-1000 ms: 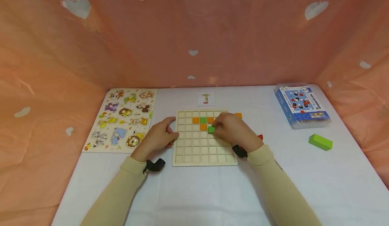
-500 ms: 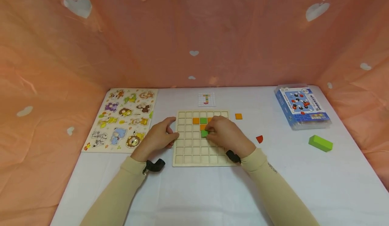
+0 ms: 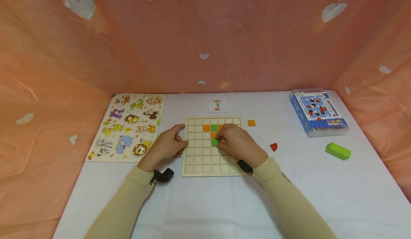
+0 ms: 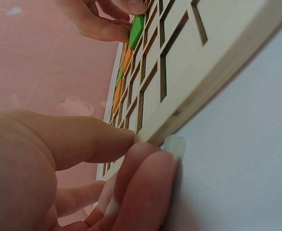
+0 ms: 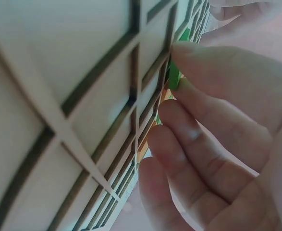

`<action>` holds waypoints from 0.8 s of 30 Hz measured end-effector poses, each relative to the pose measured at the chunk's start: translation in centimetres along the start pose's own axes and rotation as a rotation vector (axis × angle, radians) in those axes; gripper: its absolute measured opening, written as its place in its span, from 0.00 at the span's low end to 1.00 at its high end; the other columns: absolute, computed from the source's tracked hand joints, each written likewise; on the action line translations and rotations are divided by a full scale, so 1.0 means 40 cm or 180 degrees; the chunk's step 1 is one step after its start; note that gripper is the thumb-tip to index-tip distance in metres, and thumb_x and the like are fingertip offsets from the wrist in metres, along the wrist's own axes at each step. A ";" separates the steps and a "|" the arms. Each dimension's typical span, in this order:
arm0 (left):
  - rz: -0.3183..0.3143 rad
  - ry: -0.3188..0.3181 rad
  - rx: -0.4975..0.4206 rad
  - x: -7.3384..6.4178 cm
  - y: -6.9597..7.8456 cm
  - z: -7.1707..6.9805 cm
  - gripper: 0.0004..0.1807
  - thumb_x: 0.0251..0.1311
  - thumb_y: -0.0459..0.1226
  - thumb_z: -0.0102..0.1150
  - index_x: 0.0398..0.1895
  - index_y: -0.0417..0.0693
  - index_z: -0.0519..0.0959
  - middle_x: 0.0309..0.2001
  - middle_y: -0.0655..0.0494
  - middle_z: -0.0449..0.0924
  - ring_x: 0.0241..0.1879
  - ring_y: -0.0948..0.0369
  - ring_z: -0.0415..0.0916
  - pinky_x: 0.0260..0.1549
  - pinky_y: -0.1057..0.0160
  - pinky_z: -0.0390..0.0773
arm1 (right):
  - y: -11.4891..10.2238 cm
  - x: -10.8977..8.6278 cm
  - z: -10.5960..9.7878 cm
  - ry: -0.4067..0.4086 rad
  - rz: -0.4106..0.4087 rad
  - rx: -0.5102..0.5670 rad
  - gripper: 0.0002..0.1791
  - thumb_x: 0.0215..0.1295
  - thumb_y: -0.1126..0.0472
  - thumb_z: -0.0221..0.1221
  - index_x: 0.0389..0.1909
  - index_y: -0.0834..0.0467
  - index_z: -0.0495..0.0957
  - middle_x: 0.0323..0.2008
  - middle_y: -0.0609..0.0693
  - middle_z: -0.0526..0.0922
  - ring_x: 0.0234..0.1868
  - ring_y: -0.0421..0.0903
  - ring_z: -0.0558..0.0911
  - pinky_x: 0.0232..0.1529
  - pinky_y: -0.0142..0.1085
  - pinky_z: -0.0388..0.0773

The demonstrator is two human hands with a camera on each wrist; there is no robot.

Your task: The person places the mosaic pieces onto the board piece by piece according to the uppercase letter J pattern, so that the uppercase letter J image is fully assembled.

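A wooden grid board (image 3: 197, 160) lies on the white table. My right hand (image 3: 239, 143) pinches a green square tile (image 3: 214, 142) between thumb and forefinger, right at a cell below an orange tile (image 3: 213, 135); the right wrist view shows the green tile (image 5: 174, 74) standing tilted in the grid. Above them another green tile (image 3: 214, 127) sits in a row between an orange tile (image 3: 206, 128) and one partly hidden by my right hand. My left hand (image 3: 167, 143) holds the board's left edge, thumb on the rim (image 4: 153, 132) and fingertips against its side.
A pattern card (image 3: 217, 105) lies behind the board. To the right are a loose orange tile (image 3: 251, 123), a red quarter-round piece (image 3: 273, 147), a green block (image 3: 338, 151) and a blue-and-white box (image 3: 318, 113). An animal puzzle board (image 3: 104, 128) lies at the left.
My right hand has moved left and slightly toward me with the green tile, bringing it under the orange one. The loose orange tile and red piece are now uncovered. My left hand stays.
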State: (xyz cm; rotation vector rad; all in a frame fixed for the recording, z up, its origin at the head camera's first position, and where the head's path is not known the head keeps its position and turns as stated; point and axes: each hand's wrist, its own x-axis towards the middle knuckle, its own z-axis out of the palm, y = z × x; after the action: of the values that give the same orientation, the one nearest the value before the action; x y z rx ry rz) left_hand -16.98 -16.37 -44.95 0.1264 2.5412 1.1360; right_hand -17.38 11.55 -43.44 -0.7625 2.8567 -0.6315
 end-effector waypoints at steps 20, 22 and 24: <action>0.0021 0.0006 0.0022 0.001 0.004 0.003 0.40 0.73 0.39 0.65 0.84 0.48 0.62 0.38 0.49 0.83 0.25 0.59 0.83 0.29 0.62 0.82 | 0.007 -0.007 -0.006 -0.0001 0.0008 0.0119 0.10 0.66 0.62 0.70 0.47 0.56 0.92 0.46 0.47 0.88 0.52 0.47 0.84 0.57 0.43 0.84; -0.0001 0.0011 0.0017 0.001 0.003 0.003 0.40 0.73 0.39 0.66 0.84 0.49 0.62 0.38 0.49 0.83 0.25 0.59 0.83 0.29 0.62 0.82 | 0.006 -0.006 -0.005 -0.0016 0.0017 0.0130 0.10 0.66 0.62 0.70 0.46 0.56 0.92 0.46 0.47 0.87 0.52 0.48 0.84 0.56 0.43 0.84; -0.0008 0.0008 0.0007 0.001 0.003 0.004 0.40 0.73 0.39 0.66 0.84 0.49 0.62 0.39 0.48 0.83 0.25 0.59 0.83 0.29 0.62 0.82 | 0.005 -0.004 -0.003 -0.0038 0.0024 0.0131 0.10 0.66 0.62 0.70 0.46 0.56 0.91 0.46 0.47 0.87 0.52 0.48 0.84 0.56 0.43 0.84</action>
State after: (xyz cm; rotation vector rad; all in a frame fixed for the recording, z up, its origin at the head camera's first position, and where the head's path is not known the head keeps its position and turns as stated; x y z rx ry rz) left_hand -16.97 -16.18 -44.98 0.1224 2.5442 1.1330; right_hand -17.35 11.84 -43.41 -0.7464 2.8251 -0.6803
